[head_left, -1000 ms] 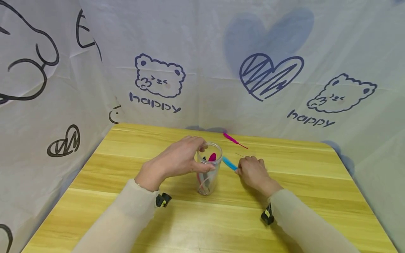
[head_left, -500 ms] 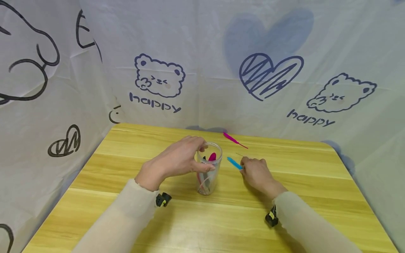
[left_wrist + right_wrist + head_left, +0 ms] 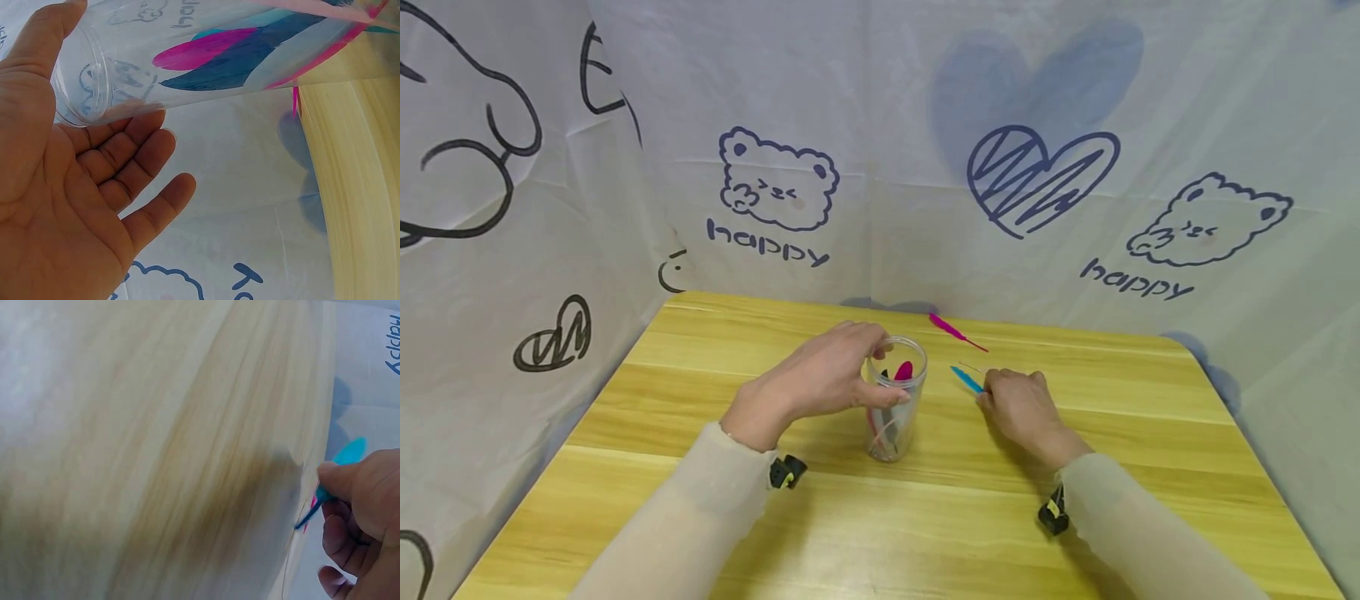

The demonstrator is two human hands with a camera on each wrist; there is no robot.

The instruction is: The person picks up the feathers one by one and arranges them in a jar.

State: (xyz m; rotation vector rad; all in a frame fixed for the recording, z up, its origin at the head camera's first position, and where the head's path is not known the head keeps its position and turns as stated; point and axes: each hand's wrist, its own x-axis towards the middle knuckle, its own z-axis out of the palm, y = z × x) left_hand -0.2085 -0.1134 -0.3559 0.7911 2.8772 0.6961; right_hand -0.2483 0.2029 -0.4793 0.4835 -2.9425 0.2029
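Note:
My left hand holds a clear plastic cup by its rim, thumb on the near side and fingers on the far side. The cup stands upright on the table. Inside it are several feathers; the left wrist view shows a magenta feather, a dark teal feather and a pale feather. To the cup's right, my right hand pinches a blue feather between thumb and finger. In the right wrist view the blue feather sticks out beyond the thumb, its quill below.
A magenta feather lies near the back edge of the wooden table. Just beyond the right hand is a thin line, perhaps a quill; its kind is unclear. White cloth with drawings hangs behind and at both sides.
My right hand has moved a little to the right, away from the cup, carrying the blue feather with it. My left hand and the cup have stayed put.

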